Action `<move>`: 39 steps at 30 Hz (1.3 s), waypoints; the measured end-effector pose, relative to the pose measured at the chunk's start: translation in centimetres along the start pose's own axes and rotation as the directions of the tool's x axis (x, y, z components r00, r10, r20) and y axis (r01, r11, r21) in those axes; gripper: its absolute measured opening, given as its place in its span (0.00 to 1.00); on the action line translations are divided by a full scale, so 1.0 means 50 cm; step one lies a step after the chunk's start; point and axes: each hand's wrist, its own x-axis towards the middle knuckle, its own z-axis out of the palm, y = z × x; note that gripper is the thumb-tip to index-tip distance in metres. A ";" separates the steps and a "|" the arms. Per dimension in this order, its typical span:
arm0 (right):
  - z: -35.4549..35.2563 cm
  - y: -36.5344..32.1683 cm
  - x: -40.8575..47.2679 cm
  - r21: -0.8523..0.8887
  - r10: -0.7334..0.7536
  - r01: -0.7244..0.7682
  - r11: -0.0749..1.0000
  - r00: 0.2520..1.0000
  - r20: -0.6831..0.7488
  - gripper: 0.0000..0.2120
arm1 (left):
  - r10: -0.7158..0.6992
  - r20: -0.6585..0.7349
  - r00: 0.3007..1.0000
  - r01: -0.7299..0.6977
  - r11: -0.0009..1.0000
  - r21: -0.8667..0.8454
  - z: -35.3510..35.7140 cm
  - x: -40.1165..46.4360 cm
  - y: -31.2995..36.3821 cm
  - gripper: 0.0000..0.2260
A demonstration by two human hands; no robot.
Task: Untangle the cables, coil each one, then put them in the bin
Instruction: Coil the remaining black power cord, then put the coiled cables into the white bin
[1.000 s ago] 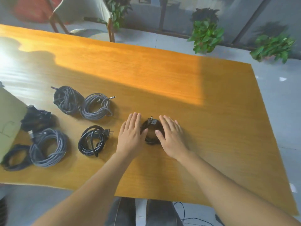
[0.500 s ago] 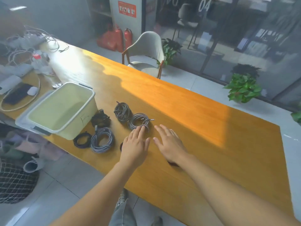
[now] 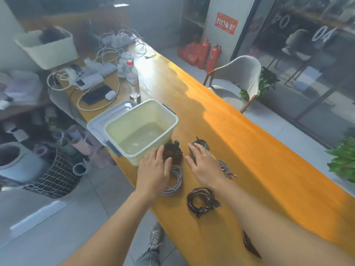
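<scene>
An empty cream bin (image 3: 171,117) sits on its grey lid at the left edge of the orange table (image 3: 259,160). My left hand (image 3: 154,170) hovers with straight fingers beside the bin, over a grey coiled cable (image 3: 175,182) and next to a black bundled cable (image 3: 173,152). My right hand (image 3: 204,165) is spread flat over two grey coils; one (image 3: 201,144) shows past its fingertips, another (image 3: 225,169) by the wrist. A black coiled cable (image 3: 201,201) lies nearer me. Under my right forearm another black coil (image 3: 248,244) peeks out.
Beyond the bin stand a water bottle (image 3: 132,81), a phone, chargers and tangled white wires (image 3: 115,45). A white chair (image 3: 236,81) is at the table's far side. Baskets and rolls crowd the floor at the left. Plants stand at the right.
My view has swung left toward the bin. Both hands left the black coil they pressed and moved left over the other coils, close to the bin.
</scene>
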 end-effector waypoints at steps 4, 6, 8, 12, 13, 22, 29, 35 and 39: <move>-0.009 -0.037 0.095 -0.005 -0.055 0.056 0.998 0.998 0.028 0.27 | -0.097 -0.048 0.994 0.098 0.995 0.022 -0.012 0.046 -0.064 0.25; -0.010 -0.052 0.140 -0.023 -0.083 0.084 0.996 0.996 0.045 0.28 | -0.144 -0.072 0.987 0.147 0.989 0.026 -0.020 0.063 -0.092 0.24; -0.008 -0.063 0.183 -0.044 -0.104 0.106 0.993 0.993 0.055 0.28 | -0.193 -0.103 0.976 0.196 0.980 0.026 -0.031 0.076 -0.118 0.23; 0.001 -0.080 0.259 -0.048 -0.124 0.127 0.991 0.991 0.055 0.28 | -0.305 -0.146 0.941 0.309 0.951 0.007 -0.048 0.097 -0.173 0.22; 0.002 -0.083 0.277 -0.047 -0.126 0.128 0.991 0.991 0.047 0.28 | -0.331 -0.148 0.932 0.335 0.942 0.000 -0.049 0.103 -0.185 0.22; 0.010 -0.083 0.404 -0.056 -0.114 0.114 0.992 0.993 -0.003 0.29 | -0.407 -0.174 0.897 0.405 0.913 -0.046 -0.053 0.149 -0.248 0.28; -0.001 -0.067 0.464 -0.001 -0.094 0.094 0.996 0.995 -0.044 0.34 | -0.371 -0.149 0.917 0.323 0.907 -0.272 -0.052 0.167 -0.306 0.36; -0.001 -0.037 0.489 0.105 -0.050 0.047 0.993 0.998 0.024 0.32 | -0.374 -0.142 0.916 0.311 0.889 -0.335 -0.053 0.199 -0.311 0.34; -0.004 -0.015 0.483 0.183 -0.027 0.031 0.983 0.999 -0.026 0.30 | -0.368 -0.160 0.916 0.306 0.899 -0.313 -0.053 0.224 -0.297 0.30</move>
